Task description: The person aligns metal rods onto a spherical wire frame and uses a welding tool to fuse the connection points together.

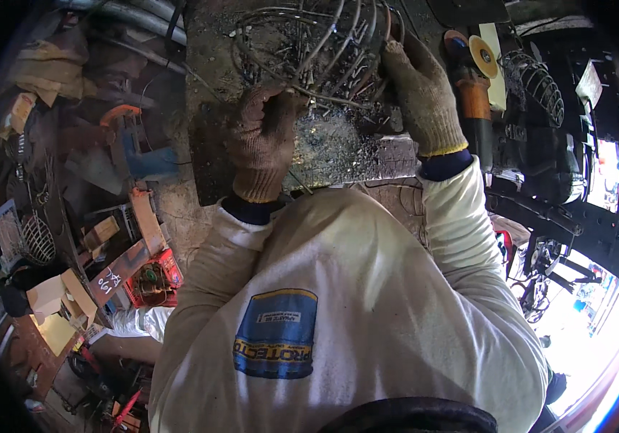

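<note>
On the dark, grit-covered workbench [212, 155] lies a cage-like frame of bent metal wire [322, 50], made of several curved rods. My left hand [262, 137], in a dirty brown knit glove, is closed at the near left part of its rim, with fingertips pinched by a wire. The right hand [425, 97], in a similar glove with a yellow cuff edge, grips the frame's right side; its fingertips are partly hidden behind the rods. Under and around the wire lie many short metal bits [360, 72], like nails or rod offcuts.
Right of the bench lies an angle grinder [477, 101] with a yellow disc. Beyond it is another wire cage [540, 86]. To the left are a blue metal piece [147, 159], an open cardboard box [64, 299], a red crate [154, 281] and a round wire guard [37, 239].
</note>
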Available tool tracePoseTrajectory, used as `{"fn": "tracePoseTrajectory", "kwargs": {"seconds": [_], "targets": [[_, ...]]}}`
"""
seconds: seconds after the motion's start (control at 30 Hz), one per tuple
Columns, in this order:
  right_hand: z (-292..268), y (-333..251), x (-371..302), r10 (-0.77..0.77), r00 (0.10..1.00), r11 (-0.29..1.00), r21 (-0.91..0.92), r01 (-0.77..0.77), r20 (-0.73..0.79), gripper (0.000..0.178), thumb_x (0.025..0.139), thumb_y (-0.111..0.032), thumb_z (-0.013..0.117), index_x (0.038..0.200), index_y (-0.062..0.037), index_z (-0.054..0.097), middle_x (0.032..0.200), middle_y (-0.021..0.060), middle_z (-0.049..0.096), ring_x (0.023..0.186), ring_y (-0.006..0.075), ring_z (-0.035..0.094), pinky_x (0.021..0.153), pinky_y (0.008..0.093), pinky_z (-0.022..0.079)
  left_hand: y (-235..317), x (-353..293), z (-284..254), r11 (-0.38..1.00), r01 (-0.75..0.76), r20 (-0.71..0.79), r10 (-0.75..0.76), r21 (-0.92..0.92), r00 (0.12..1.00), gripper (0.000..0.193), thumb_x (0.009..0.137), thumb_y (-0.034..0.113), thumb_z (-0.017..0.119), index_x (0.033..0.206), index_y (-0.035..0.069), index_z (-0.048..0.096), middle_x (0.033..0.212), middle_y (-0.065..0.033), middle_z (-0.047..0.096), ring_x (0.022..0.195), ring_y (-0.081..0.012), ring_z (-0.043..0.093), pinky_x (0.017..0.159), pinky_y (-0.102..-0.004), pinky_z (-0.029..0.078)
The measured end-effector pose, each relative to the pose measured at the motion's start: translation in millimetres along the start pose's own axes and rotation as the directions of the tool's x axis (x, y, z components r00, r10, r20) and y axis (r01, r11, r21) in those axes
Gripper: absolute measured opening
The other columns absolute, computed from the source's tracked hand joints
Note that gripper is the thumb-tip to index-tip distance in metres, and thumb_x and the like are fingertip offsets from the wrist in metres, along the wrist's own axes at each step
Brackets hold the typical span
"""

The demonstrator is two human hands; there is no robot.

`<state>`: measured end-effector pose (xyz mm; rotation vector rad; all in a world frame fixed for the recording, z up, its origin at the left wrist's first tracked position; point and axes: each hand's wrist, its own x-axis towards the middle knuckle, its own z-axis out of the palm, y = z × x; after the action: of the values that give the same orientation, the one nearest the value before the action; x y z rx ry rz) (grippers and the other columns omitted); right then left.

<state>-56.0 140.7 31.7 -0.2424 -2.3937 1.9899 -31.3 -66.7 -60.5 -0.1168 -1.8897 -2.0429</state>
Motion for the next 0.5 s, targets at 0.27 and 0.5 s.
{"fn": "tracePoseTrajectory", "kwargs": {"seconds": [0.27, 0.5], "targets": [[-3.0, 19.1, -22.2, 0.104, 0.994, 0.958, 0.269, -0.105, 0.018, 0.033, 0.104, -0.029, 0.053, 0.123, -0.0019, 0.058, 0.087, 0.0011, 0.063, 0.067, 0.0064, 0.058, 0.058, 0.0217, 0.048, 8.0, 0.7, 3.3, 0.994, -0.077, -0.021, 0.079, 0.076, 0.997, 0.012, 0.088, 0.001, 0.07, 0.099, 0.004, 0.07, 0.094, -0.0092, 0.072, 0.084, -0.0162, 0.069, 0.074, -0.0307, 0.056], [-6.1, 26.6, -24.2, 0.137, 0.988, 0.922, 0.357, -0.153, 0.071, 0.032, 0.104, -0.028, 0.053, 0.125, -0.0039, 0.054, 0.095, 0.0069, 0.065, 0.068, 0.0104, 0.062, 0.056, 0.025, 0.053, 11.4, -0.4, 5.9, 0.98, -0.073, -0.018, 0.078, 0.185, 0.997, 0.01, 0.087, 0.001, 0.07, 0.096, 0.004, 0.07, 0.091, -0.0117, 0.072, 0.081, -0.0204, 0.071, 0.072, -0.0318, 0.056]]}}
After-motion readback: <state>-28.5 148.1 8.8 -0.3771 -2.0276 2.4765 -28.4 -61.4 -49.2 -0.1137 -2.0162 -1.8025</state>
